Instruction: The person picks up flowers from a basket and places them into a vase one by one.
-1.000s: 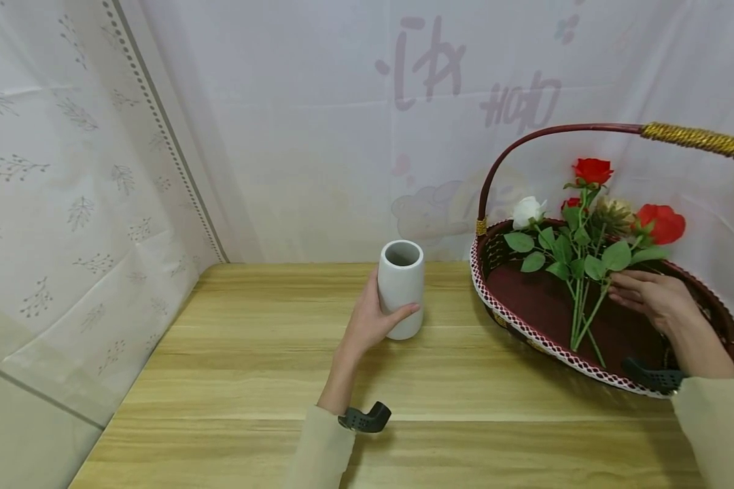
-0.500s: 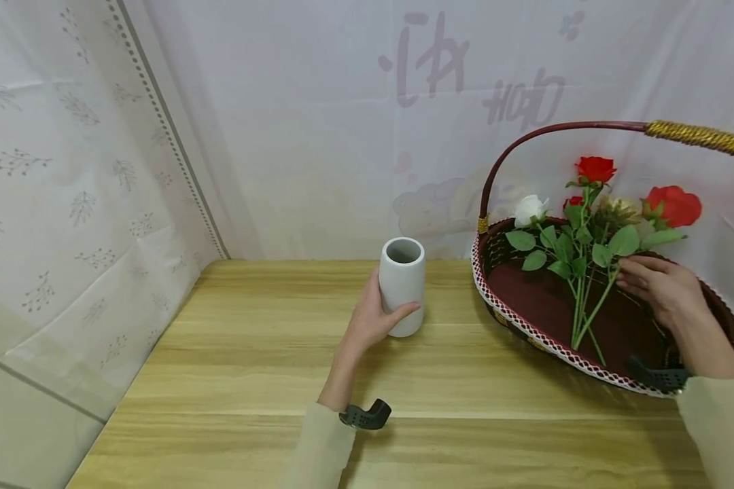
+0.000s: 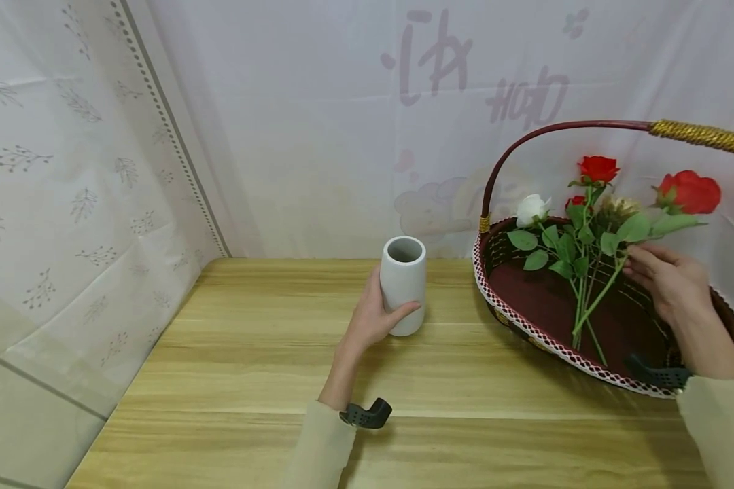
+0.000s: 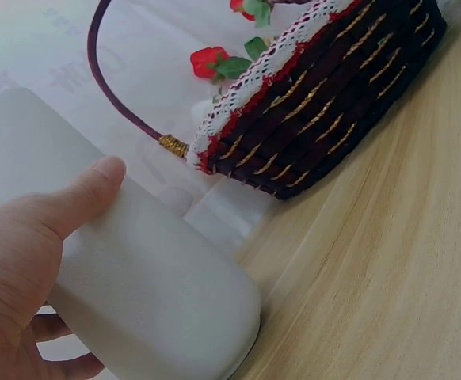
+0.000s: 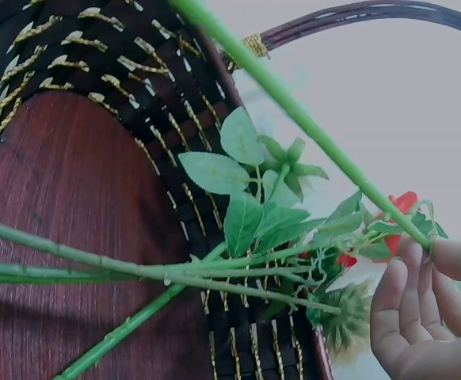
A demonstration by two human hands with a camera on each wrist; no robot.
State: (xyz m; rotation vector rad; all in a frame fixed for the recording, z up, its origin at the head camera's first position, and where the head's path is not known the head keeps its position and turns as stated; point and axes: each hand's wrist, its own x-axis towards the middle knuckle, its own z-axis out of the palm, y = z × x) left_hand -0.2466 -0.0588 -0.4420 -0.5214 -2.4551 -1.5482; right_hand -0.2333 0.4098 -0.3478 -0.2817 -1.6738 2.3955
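A pale grey vase (image 3: 404, 288) stands upright on the wooden table, and my left hand (image 3: 373, 314) grips its left side, thumb across the front. In the left wrist view the vase (image 4: 159, 293) looks tilted by the camera angle. Over the basket, my right hand (image 3: 673, 282) pinches the green stem of a red rose (image 3: 690, 192). That stem (image 5: 318, 138) shows clear of the others in the right wrist view. Other flowers lean in the basket (image 3: 587, 370): a white rose (image 3: 532, 210), a red rose (image 3: 598, 170), a smaller red bloom and a brownish-yellow flower (image 3: 614, 214).
The dark woven basket has white-and-red lace trim and a tall arched handle (image 3: 563, 127) wound with gold cord. Patterned white cloth (image 3: 306, 136) hangs behind and at the left of the wooden table (image 3: 251, 380).
My right hand has moved right and slightly up, carrying the red rose away from the other flowers. The left hand stays on the vase.
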